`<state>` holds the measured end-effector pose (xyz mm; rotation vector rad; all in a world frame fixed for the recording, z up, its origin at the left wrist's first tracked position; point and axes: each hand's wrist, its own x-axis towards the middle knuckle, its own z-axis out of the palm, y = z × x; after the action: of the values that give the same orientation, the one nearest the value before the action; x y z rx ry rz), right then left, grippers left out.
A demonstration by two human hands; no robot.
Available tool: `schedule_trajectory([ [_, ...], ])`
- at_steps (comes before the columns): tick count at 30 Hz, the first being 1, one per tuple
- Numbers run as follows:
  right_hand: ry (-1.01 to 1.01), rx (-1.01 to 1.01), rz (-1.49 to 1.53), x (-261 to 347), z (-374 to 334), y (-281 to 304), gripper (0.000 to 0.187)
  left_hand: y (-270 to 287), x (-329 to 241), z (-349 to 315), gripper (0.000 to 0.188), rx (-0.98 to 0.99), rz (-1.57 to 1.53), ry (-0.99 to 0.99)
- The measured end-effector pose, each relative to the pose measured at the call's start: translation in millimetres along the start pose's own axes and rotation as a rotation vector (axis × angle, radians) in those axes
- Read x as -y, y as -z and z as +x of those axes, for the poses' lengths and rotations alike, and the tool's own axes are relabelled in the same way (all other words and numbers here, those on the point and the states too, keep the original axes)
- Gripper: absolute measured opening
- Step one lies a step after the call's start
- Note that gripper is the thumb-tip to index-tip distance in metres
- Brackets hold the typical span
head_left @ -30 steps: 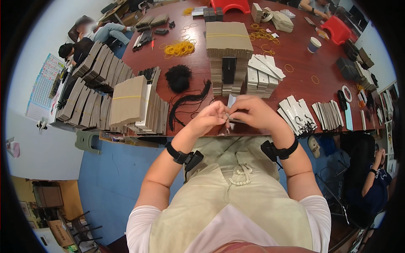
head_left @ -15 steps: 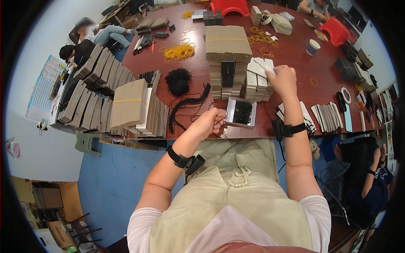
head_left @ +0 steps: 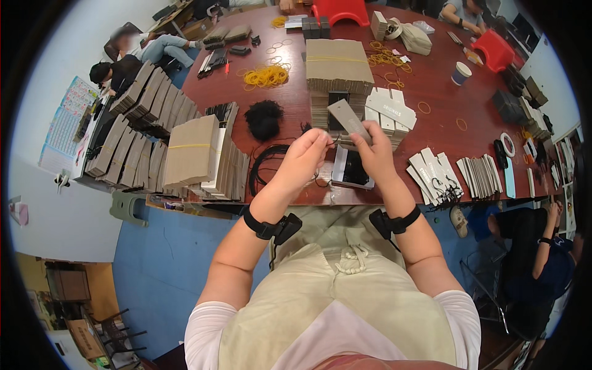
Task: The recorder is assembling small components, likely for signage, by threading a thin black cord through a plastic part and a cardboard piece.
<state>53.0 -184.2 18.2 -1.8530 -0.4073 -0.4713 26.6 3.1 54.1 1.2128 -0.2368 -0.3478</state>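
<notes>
My right hand (head_left: 378, 153) grips a long grey-brown card tag (head_left: 346, 117) by its lower end, thumb and fingers closed on it. Just left of it, my left hand (head_left: 307, 154) pinches a thin black cord (head_left: 333, 142), mostly hidden by the fingers. Below and between the hands stands a small white box (head_left: 353, 183) with black pieces in it, partly covered by my right hand. Behind my right hand is a stack of pale tags (head_left: 391, 111). A bundle of black cords (head_left: 259, 168) lies left of my left hand.
Banded stacks of brown card (head_left: 191, 151) fill the left side. A tall banded card stack (head_left: 339, 65) rises ahead. Corded tags (head_left: 435, 176) lie to the right, near a paper cup (head_left: 460, 73) and yellow rubber bands (head_left: 265, 76). Other people sit around the table.
My right hand has come back from the pale tag stack toward my left hand, now with a tag in it. My left hand has risen slightly.
</notes>
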Motion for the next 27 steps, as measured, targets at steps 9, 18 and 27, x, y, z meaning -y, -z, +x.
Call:
schedule_trajectory([
  [9, -0.092, -0.029, -0.171, 15.9, 7.1, -13.2, 0.031, -5.5, -11.7, 38.8, 0.029, -0.245, 0.492, -0.255],
  [18, 0.228, -0.378, -0.526, 31.6, 37.6, -38.4, 0.043, 23.8, 19.2, 13.5, 0.028, -0.125, 0.229, -0.124],
  [27, 0.448, -0.493, -0.529, 30.5, 34.7, -24.0, 0.018, 30.3, 22.0, -3.3, 0.025, -0.091, 0.213, -0.094],
])
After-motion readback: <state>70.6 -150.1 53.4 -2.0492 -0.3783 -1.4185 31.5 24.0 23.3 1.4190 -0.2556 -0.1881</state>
